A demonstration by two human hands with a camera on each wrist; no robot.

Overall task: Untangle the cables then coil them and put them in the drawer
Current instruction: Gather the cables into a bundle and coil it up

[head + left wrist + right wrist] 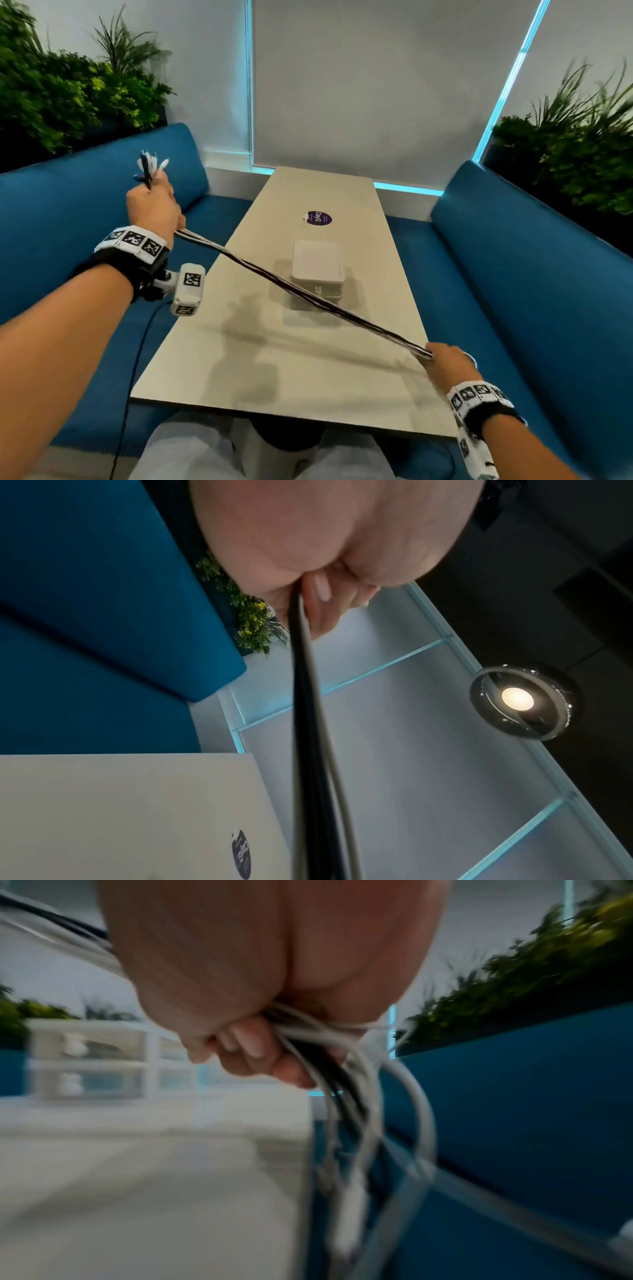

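Note:
A bundle of black and white cables [301, 294] stretches taut across the beige table [274, 370], from upper left to lower right. My left hand [154, 205] grips one end above the left bench, with plug ends [150, 166] sticking up out of the fist. My right hand [445, 363] grips the other end at the table's right edge. In the right wrist view, loose cable loops [394, 1096] hang below the curled fingers [253, 1047]. In the left wrist view the cables [308, 723] run down from the fist. A small white drawer unit [317, 269] stands mid-table, under the cables.
Blue benches [531, 274] flank the table on both sides, with green plants [61, 92] behind them. A round purple sticker [318, 218] lies beyond the drawer unit. A thin dark cord [137, 359] hangs by the left bench. My knees show below the near table edge.

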